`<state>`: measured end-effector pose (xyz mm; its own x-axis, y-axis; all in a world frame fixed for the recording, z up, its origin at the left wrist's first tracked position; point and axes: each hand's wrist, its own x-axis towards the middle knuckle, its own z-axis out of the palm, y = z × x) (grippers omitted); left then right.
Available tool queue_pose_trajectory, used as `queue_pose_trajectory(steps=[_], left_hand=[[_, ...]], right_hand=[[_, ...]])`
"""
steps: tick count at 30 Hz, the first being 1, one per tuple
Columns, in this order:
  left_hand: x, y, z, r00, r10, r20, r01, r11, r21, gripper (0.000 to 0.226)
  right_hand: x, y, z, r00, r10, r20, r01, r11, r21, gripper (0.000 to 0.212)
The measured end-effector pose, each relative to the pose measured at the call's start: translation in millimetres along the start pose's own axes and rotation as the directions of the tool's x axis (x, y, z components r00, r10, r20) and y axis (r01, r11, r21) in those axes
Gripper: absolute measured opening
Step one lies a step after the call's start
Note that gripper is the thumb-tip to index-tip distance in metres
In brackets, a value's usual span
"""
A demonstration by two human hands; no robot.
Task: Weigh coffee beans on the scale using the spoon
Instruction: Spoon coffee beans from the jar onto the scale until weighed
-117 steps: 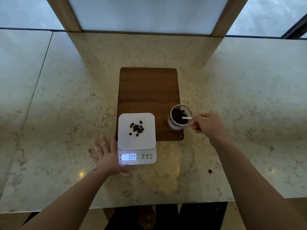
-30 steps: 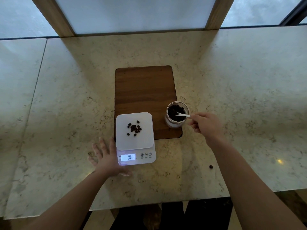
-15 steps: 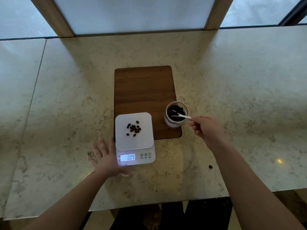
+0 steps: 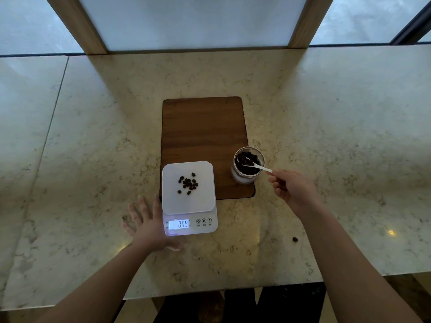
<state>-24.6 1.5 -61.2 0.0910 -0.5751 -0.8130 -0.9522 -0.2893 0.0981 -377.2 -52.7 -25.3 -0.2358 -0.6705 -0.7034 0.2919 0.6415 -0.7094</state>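
Note:
A white digital scale (image 4: 189, 206) stands at the near edge of a wooden board (image 4: 203, 131), its lit display reading 009. Several coffee beans (image 4: 188, 183) lie in a small heap on its platform. To the right, a glass jar (image 4: 248, 167) holds dark beans. My right hand (image 4: 295, 188) pinches the handle of a small white spoon (image 4: 260, 167), whose bowl sits among the beans inside the jar. Just left of the scale, my left hand (image 4: 149, 226) lies flat on the counter, fingers spread, holding nothing.
A stray bean (image 4: 295, 239) lies on the marble counter (image 4: 93, 159) to the right of the scale. The counter's front edge runs close below my forearms. Wooden window posts (image 4: 77, 24) rise behind the counter.
My right hand has drawn back slightly to the right, and the spoon's bowl has tilted deeper among the beans in the jar. Left hand, scale and reading are unchanged.

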Motion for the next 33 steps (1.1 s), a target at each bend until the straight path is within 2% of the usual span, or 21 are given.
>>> queue_pose_trajectory(steps=[20, 33], left_hand=[[6, -5, 4, 1.0, -0.01, 0.006, 0.01, 1.0, -0.002, 0.167], [0, 0, -1, 1.0, -0.009, 0.015, 0.009, 1.0, 0.002, 0.163]], right_hand=[[-7, -8, 1, 0.999, -0.048, 0.011, 0.048, 0.998, 0.039, 0.016], [-16, -17, 15, 0.996, -0.084, 0.01, 0.084, 0.996, 0.004, 0.015]])
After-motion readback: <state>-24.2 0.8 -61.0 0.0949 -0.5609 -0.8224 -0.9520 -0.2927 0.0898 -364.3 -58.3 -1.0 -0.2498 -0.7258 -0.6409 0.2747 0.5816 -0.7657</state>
